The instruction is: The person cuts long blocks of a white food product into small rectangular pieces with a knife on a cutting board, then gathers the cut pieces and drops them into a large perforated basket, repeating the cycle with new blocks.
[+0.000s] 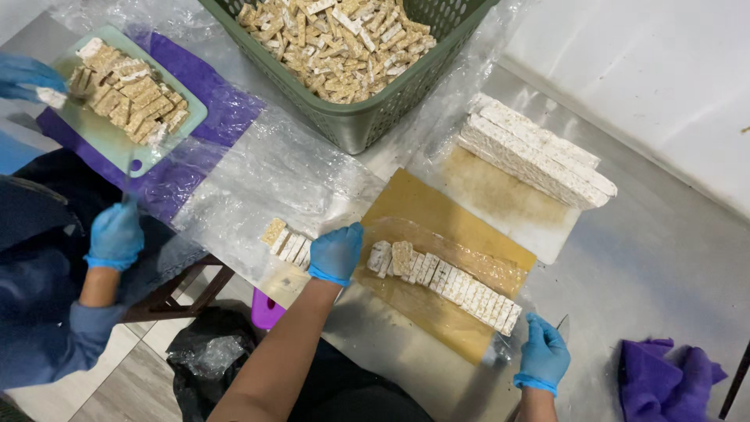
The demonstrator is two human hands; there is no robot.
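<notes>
My left hand (336, 254), in a blue glove, is curled knuckles-up over the right end of a short group of tempeh slices (283, 241) lying on clear plastic. Just right of it, a long row of sliced tempeh (457, 285) runs diagonally across a yellow cutting board (422, 207). My right hand (543, 355), also gloved in blue, sits at the board's lower right corner, closed around a knife (562, 320) of which only a thin dark tip shows. Neither hand touches the long row.
A green basket (367, 125) of cut tempeh pieces stands at the top. Whole tempeh slabs (539, 160) lie on a white board to the right. At left a co-worker's gloved hand (116, 234) and green board (94, 133) with pieces. A purple cloth (664, 375) lies at bottom right.
</notes>
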